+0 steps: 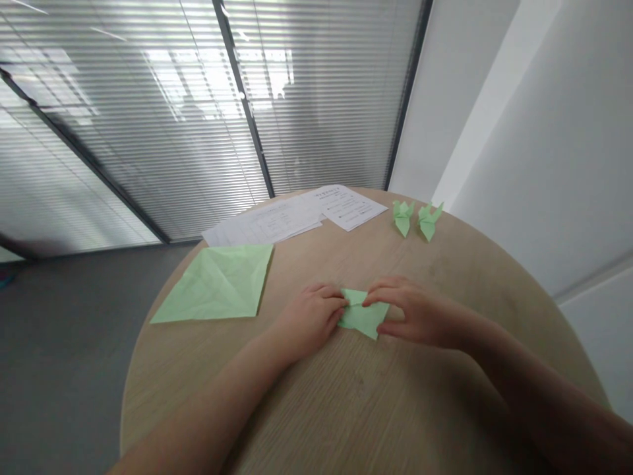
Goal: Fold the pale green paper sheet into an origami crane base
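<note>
A small folded piece of light green paper (364, 318) lies on the round wooden table in front of me, with a crease across it and uneven lower edges. My left hand (316, 315) grips its left end, fingers pressed together and hiding that side. Over the right part curves my right hand (408, 309), thumb and fingers apart. Its fingertips touch the paper near the upper edge, and the thumb tip is by the lower right corner.
A larger creased green sheet (222, 282) lies at the table's left edge. Printed white papers (353, 206) are spread at the back. Two folded green paper cranes (403, 218) stand at the back right. Beyond the table (316, 422) are glass panels with blinds (326, 119) and a white wall.
</note>
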`<state>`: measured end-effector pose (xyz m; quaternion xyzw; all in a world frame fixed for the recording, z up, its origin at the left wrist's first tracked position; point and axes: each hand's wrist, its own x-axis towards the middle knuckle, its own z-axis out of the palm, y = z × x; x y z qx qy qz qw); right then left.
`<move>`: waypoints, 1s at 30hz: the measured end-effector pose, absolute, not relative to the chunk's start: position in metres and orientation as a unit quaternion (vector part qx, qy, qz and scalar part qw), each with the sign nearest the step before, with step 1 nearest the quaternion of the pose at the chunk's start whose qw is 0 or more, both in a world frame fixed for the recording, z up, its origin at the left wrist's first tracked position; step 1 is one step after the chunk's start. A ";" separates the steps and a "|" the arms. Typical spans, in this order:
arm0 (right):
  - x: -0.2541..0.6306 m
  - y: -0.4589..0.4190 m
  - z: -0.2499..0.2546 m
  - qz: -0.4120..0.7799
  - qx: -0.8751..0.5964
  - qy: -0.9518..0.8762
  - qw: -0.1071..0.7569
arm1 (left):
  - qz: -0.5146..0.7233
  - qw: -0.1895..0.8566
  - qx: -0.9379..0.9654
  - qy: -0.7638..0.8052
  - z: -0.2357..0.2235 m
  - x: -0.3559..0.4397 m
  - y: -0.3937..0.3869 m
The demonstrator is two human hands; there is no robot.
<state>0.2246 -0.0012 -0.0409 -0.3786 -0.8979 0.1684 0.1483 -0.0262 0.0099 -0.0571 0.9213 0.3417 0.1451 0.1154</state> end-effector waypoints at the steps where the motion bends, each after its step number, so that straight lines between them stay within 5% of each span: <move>1: 0.225 -0.004 -0.038 0.177 -0.363 -0.905 0.131 | 0.140 0.111 0.921 0.347 -0.056 -0.026 0.010; 21: 0.223 0.000 -0.043 0.218 -0.297 -0.917 0.150 | 0.105 0.086 0.936 0.325 -0.064 -0.030 0.010; 30: 0.208 0.000 -0.057 0.243 -0.383 -0.883 0.122 | 0.139 0.138 0.918 0.346 -0.061 -0.028 0.012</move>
